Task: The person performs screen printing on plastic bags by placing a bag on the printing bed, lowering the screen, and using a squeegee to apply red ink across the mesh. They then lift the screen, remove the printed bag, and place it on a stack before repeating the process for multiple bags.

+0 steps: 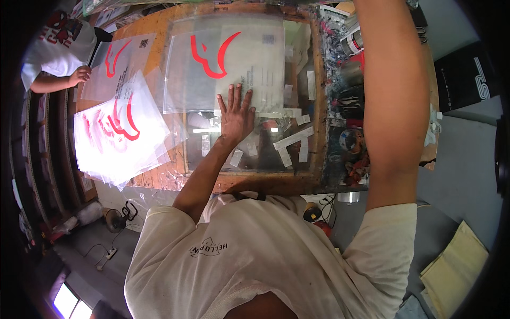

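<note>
**Inspector:** The position of the left hand [235, 114] is to be recorded.

**Assistant:** It is laid flat, fingers spread and released, on the lower edge of a clear plastic bag with a red printed mark [226, 64]. Nothing is gripped; the bag is only pressed down. The bag is spread on the wooden-framed work surface [317, 133], over strips of pale tape [292, 139].

**Inspector:** And the right hand?

**Assistant:** Only the raised right arm [396, 101] is seen; the hand passes beyond the upper edge, so its fingers cannot be judged.

**Inspector:** What is judged done, and what is left?

**Assistant:** A fanned stack of like printed bags [119, 138] is lying to the left of the frame, and it is judged to be finished or waiting stock; which of the two cannot be told. One bag is in hand on the frame. Further left, another bag [119, 66] is touched by a co-worker's hand [81, 75]. Cans and clutter [350, 80] are ranged along the right side.
</note>
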A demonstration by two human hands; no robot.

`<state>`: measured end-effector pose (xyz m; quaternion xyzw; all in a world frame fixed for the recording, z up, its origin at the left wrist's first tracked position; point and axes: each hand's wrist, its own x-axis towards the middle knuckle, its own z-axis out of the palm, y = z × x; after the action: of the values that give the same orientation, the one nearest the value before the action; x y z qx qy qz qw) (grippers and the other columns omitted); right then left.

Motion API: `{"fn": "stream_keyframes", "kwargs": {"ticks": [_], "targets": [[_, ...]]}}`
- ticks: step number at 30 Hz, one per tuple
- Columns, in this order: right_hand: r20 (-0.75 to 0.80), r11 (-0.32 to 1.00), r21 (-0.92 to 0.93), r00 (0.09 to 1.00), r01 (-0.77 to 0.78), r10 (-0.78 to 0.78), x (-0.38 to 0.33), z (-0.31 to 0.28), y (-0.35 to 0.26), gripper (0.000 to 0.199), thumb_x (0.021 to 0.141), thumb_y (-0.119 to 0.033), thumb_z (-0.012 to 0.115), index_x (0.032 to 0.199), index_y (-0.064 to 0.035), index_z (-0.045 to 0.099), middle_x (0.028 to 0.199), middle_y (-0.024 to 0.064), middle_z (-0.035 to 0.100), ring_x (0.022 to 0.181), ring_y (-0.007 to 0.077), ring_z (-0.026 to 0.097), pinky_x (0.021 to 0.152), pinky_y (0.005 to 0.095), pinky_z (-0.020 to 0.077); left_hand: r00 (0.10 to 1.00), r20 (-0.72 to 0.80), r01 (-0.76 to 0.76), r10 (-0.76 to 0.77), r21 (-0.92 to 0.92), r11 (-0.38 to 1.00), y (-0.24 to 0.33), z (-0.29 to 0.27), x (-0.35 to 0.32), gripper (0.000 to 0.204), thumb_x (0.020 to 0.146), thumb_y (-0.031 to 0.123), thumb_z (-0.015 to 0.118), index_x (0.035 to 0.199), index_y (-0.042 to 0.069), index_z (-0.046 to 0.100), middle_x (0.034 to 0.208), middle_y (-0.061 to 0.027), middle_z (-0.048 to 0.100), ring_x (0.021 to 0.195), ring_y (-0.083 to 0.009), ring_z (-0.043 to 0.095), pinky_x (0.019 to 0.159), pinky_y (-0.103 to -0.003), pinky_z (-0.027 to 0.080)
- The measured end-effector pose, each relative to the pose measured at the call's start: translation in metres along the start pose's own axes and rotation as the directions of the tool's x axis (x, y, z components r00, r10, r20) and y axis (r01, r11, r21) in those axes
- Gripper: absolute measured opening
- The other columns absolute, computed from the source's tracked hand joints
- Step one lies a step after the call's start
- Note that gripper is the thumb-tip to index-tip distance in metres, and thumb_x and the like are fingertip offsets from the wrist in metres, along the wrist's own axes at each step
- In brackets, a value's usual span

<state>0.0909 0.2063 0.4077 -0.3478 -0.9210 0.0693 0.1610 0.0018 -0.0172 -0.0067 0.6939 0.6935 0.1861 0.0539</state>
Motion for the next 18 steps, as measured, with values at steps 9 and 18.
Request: {"fn": "stream_keyframes", "kwargs": {"ticks": [9,18], "targets": [[-0.101,0.989,0.125,0.991,-0.076,0.089,-0.028,0.037,-0.015,0.053,0.094,-0.053,0.057,0.060,-0.0137,0.052,0.047,-0.0057,0.037,0.039,0.0078,0.026,0.036,0.0275,0.0256,0.989,-0.060,0.107,-0.138,-0.360,0.927,0.015,-0.056,0.000,0.052,0.095,0.023,0.055,0.144,0.009,0.044,0.155,-0.0228,0.030,0.147,-0.0402,0.019,0.116,-0.063,0.007],[0.061,0.934,0.264,0.971,-0.241,0.233,-0.164,0.211,-0.013,0.037,0.081,-0.025,0.075,0.105,-0.0013,0.059,0.095,0.0217,0.066,0.088,0.0403,0.064,0.076,0.0466,0.0492,0.673,0.657,0.210,-0.341,-0.611,-0.763,0.050,-0.167,-0.066,0.034,0.095,0.032,0.061,0.117,0.010,0.048,0.118,-0.0115,0.049,0.120,-0.0286,0.050,0.104,-0.052,0.039]]}}
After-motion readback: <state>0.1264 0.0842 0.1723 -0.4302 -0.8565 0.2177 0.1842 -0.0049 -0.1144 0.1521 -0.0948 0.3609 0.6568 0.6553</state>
